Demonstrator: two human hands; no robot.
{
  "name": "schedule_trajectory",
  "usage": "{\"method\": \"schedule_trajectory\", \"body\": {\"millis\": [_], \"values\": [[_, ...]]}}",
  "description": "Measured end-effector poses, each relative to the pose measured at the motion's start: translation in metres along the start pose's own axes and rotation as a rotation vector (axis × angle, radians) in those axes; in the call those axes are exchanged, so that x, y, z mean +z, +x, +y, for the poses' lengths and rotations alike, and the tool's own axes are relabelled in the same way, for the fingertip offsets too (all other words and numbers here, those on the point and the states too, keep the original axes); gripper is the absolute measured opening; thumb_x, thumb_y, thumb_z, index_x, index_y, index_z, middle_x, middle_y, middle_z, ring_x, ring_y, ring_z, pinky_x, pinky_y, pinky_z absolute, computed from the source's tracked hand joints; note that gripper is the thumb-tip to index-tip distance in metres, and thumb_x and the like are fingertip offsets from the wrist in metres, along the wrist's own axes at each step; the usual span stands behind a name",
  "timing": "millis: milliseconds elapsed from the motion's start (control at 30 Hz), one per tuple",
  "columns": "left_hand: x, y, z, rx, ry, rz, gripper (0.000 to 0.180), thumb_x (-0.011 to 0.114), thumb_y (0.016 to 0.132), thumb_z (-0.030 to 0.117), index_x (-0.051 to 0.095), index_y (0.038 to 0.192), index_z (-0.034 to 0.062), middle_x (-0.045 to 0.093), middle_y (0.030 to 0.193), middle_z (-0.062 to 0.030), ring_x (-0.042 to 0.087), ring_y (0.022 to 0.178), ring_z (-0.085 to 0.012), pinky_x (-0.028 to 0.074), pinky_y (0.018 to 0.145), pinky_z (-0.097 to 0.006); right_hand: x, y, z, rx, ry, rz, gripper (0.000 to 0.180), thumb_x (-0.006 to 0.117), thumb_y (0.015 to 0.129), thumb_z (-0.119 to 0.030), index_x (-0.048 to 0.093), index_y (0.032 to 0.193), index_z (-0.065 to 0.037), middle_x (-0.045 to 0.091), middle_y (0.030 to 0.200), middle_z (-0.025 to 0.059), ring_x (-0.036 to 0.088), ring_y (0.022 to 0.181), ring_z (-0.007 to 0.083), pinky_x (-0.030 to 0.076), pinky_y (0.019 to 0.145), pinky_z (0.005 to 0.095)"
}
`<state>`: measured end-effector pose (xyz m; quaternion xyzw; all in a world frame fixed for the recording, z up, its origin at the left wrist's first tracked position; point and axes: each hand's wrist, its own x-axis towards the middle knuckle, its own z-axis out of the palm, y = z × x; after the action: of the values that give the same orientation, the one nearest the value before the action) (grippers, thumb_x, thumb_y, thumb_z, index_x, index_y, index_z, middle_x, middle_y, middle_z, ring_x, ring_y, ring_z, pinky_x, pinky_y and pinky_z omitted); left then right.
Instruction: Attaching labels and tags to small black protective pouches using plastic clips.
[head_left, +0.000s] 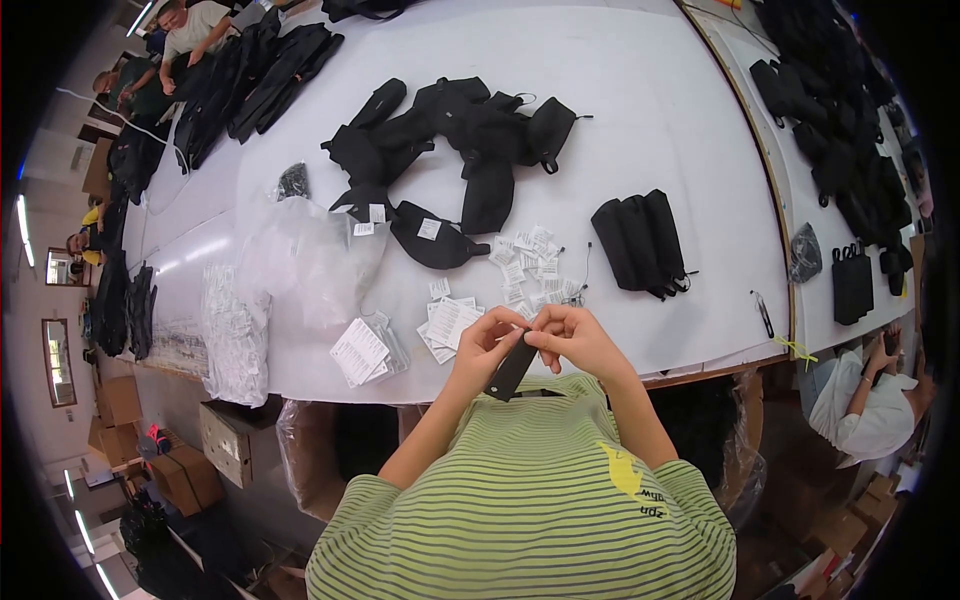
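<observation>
In front of my chest, at the table's near edge, a narrow flat black strip [511, 371] with a small pale mark hangs tilted from my fingers. I cannot make out its exact kind. My left hand [487, 337] is closed on its upper end. Pinched close beside it, my right hand [568, 338] has its fingertips at the same end; whether they hold a thin cord there is too small to tell. Just beyond my hands lie a stack of white printed cards [449, 322] and a scatter of small white labels [527, 262].
Black pouches [487, 197] form a loose ring on the white table [640, 110]. Several more pouches [640, 243] lie together at right. A clear plastic bag [310, 262], wrapped white pieces [236, 330] and more cards [362, 350] are at left. A small cutter [763, 314] lies near the right edge.
</observation>
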<state>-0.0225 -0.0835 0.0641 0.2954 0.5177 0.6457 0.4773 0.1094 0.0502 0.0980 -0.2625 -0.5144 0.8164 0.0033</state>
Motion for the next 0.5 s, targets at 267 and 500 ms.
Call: {"method": "schedule_trajectory", "body": {"millis": [267, 500], "values": [[-0.016, 0.062, -0.016, 0.088, 0.082, 0.153, 0.008, 0.05, 0.091, 0.001, 0.05, 0.099, 0.0017, 0.048, 0.105, -0.008, 0.055, 0.075, -0.0104, 0.048, 0.059, -0.024, -0.015, 0.033, -0.004, -0.043, 0.091, 0.055, 0.019, 0.057, 0.092, -0.019, 0.06, 0.086, -0.001, 0.056, 0.058, 0.0014, 0.051, 0.048, 0.0055, 0.039, 0.044, 0.0196], [-0.105, 0.119, -0.103, 0.172, 1.493, 0.389, 0.038, 0.064, 0.072, 0.004, 0.055, 0.109, 0.0066, 0.054, 0.116, -0.008, 0.051, 0.096, -0.0277, 0.04, 0.084, -0.04, -0.014, 0.031, 0.003, -0.219, -0.462, 0.436, 0.015, 0.06, 0.089, -0.015, 0.062, 0.086, -0.001, 0.056, 0.06, -0.0005, 0.046, 0.051, 0.0037, 0.036, 0.048, 0.0208]]}}
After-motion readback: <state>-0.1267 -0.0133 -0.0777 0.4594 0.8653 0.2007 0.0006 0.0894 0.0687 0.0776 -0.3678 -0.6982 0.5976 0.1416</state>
